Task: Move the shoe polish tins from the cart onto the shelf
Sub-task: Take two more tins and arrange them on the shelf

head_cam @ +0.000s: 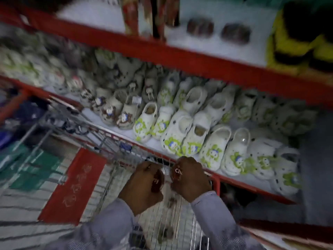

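Observation:
The picture is blurred by motion. My left hand (143, 186) is shut on a dark red round shoe polish tin (158, 180) above the wire cart (108, 141). My right hand (191, 179) grips another dark red tin (177, 172) with white lettering, just to the right. Both hands hover over the cart's near end, close to the red front edge of the lower shelf (243, 184). Two more dark tins (200, 27) (236, 34) lie on the white upper shelf (180, 40). Small dark shapes lower in the cart basket may be further tins; too blurred to tell.
The lower shelf is packed with rows of white and green clogs (194, 136) and brown-trimmed ones (111, 109). Yellow and black items (297, 44) sit at the upper shelf's right end. A red flap (73, 184) hangs on the cart. Red shelf rails (162, 49) cross the view.

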The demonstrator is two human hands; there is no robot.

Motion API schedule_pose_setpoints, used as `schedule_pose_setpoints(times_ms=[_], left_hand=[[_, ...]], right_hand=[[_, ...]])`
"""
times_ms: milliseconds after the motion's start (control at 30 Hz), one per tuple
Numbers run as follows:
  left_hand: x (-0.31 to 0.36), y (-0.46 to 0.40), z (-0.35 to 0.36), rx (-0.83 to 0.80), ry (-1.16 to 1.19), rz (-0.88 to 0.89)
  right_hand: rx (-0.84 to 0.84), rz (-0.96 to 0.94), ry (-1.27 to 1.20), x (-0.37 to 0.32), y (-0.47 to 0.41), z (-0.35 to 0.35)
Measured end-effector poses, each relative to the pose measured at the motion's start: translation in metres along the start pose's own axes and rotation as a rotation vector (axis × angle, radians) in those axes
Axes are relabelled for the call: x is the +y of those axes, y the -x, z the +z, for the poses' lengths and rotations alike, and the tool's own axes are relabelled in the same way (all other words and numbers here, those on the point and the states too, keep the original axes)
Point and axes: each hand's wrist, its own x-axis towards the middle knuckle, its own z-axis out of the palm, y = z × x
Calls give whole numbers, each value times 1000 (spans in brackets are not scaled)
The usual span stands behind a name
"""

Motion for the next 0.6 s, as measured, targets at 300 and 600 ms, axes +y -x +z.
schedule_pose_setpoints(times_ms=[300,600], left_hand=[[123,-34,-179,344,-101,217],[196,-112,-233,499,38,387]], right_hand=[[387,-190,-86,-70,27,-198],[562,-160,-148,-71,-7,-292]])
